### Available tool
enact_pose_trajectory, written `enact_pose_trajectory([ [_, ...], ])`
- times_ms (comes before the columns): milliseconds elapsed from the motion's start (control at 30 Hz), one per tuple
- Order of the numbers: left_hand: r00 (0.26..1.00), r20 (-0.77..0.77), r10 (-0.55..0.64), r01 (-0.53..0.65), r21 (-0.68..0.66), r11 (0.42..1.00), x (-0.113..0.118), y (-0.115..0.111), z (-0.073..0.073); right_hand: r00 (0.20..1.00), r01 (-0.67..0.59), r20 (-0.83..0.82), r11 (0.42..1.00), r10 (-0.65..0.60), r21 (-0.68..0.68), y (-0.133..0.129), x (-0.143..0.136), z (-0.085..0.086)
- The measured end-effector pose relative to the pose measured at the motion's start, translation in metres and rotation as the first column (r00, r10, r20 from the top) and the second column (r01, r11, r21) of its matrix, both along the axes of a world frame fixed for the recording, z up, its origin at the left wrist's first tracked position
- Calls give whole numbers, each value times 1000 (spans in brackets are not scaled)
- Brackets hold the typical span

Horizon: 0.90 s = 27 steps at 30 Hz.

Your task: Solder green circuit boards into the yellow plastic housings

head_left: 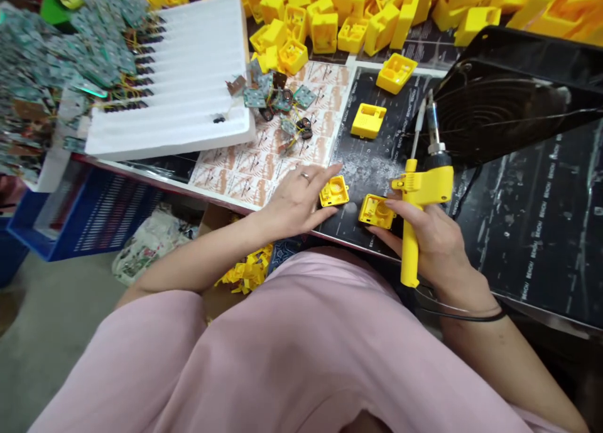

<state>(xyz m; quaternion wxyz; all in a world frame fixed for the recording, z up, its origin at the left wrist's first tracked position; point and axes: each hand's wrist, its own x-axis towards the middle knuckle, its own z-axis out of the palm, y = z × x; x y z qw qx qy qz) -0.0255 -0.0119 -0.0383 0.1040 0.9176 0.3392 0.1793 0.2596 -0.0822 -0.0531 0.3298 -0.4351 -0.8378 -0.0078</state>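
My left hand (299, 200) has its index finger and thumb on either side of a small open yellow plastic case (334, 191), gripping it on the table. In my right hand (436, 238) is a yellow soldering gun (426, 185), its metal tip pointing away from me. The thumb and a finger of that same hand also touch a second yellow plastic case (375, 211), which lies hollow side up. Farther back are two more yellow cases, one (369, 120) behind the other (396, 73). Small circuit boards with wires and round black parts (282, 103) lie beyond my left hand.
A white foam tray (198, 75) stands at the left beside a heap of circuit boards (94, 43). Many yellow cases (325, 31) are piled along the back. A black fan-like housing (513, 100) is at the right. Below the table edge sits a blue crate (70, 213).
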Motion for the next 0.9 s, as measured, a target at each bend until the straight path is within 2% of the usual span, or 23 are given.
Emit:
enact_pose_trajectory([
  [133,993,43,-111,112,-34,993,15,-12,-8,999,1,34,1000,-2,22,-1,-4,5],
  [233,988,81,-128,132,-50,990,12,-13,1,998,-17,63,1000,15,25,-1,-6,8],
  [267,990,99,-105,110,-49,993,5,-10,8,998,-20,68,999,18,26,-1,-6,10],
  [333,994,102,23,-18,-48,999,-14,2,25,998,-17,55,1000,16,24,-1,-4,12],
  [400,976,33,215,-214,-40,976,-37,19,43,999,-14,37,1000,13,21,-1,-4,14],
  [467,957,-59,283,-285,-33,958,-53,37,52,999,-19,38,999,17,33,1,-9,14],
  [533,958,-103,269,-273,-19,962,-55,52,48,998,-47,55,998,44,52,6,-18,14],
  [600,955,-101,277,-278,10,961,-45,62,34,995,-87,63,995,84,51,12,-31,12],
  [667,947,-78,311,-311,23,950,-32,68,20,991,-116,64,993,115,20,17,-41,9],
  [733,943,-19,332,-332,-11,943,-26,73,15,990,-131,53,991,132,-18,20,-46,8],
  [800,933,65,353,-346,-97,933,-29,79,24,990,-138,36,990,140,-40,20,-48,7],
  [900,904,154,398,-367,-197,909,-40,88,55,993,-120,16,992,121,-22,19,-48,6],
])
